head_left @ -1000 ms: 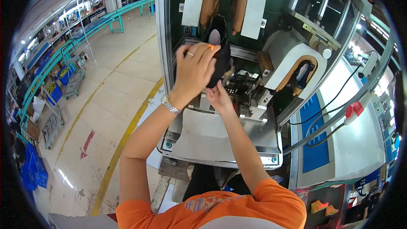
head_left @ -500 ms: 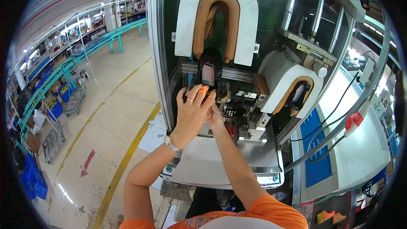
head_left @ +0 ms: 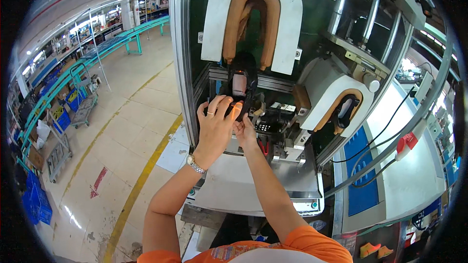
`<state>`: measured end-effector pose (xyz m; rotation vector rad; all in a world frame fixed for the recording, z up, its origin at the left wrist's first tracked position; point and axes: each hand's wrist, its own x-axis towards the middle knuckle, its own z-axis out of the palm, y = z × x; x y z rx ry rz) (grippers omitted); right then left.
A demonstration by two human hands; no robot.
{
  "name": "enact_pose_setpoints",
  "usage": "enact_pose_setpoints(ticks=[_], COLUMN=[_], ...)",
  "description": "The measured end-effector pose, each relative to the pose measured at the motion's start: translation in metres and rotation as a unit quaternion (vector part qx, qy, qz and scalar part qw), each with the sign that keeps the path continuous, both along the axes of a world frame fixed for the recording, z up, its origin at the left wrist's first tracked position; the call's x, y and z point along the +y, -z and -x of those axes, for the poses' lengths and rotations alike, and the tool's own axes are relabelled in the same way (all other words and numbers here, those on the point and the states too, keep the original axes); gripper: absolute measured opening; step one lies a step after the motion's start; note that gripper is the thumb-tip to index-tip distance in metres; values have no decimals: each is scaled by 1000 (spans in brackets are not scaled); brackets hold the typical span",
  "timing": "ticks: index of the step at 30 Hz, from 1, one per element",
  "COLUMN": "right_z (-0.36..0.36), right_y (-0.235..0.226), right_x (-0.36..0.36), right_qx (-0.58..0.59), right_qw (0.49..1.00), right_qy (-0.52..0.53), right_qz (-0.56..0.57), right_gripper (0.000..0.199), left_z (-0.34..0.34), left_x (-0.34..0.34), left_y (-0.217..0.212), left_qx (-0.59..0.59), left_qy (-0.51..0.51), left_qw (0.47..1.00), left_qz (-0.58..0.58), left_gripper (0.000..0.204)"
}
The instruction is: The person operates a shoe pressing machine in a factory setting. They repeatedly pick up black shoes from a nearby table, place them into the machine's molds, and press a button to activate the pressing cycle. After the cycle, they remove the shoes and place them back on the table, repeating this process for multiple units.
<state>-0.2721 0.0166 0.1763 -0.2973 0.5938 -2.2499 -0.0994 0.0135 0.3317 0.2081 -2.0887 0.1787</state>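
Note:
A black shoe upper (head_left: 239, 85) with a pale pinkish inside is set upright on the machine, under a large white U-shaped clamp (head_left: 214, 29) lined with a brown pad. My left hand (head_left: 214, 129) lies over its near end, fingers curled round it, an orange wrap on one finger. From below and to the right, my right hand (head_left: 245, 133) pinches its near edge; its fingertips are partly hidden. To the right, a second dark shoe upper (head_left: 347, 109) sits inside a smaller white U-shaped clamp (head_left: 319, 109).
A metal plate (head_left: 295, 178) and a white ledge (head_left: 234, 180) front the machine. Red-handled pliers (head_left: 263, 147) stand near my right wrist. A grey hose (head_left: 370, 163) crosses at right by a white bench (head_left: 414, 175). Left are an aisle, trolleys and a green-framed conveyor (head_left: 109, 46).
My left hand has shifted slightly left and its fingers have spread somewhat on the shoe upper. My right hand stays at its near edge. The view has shifted a little.

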Motion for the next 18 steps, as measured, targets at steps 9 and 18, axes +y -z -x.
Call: enact_pose_setpoints(ticks=[9, 18], right_z=[-2, 7], right_y=[-4, 7], right_x=[3, 12], right_qx=[-6, -24], right_qw=[1000, 998], right_qy=[-16, -55], right_qz=[-14, -4], right_gripper=[16, 17], left_z=[2, 2], left_x=[0, 9], left_y=[3, -4], left_qx=[7, -8], left_qy=[25, 27], left_qw=[1000, 999], left_qz=[-14, -40], left_gripper=[38, 37])
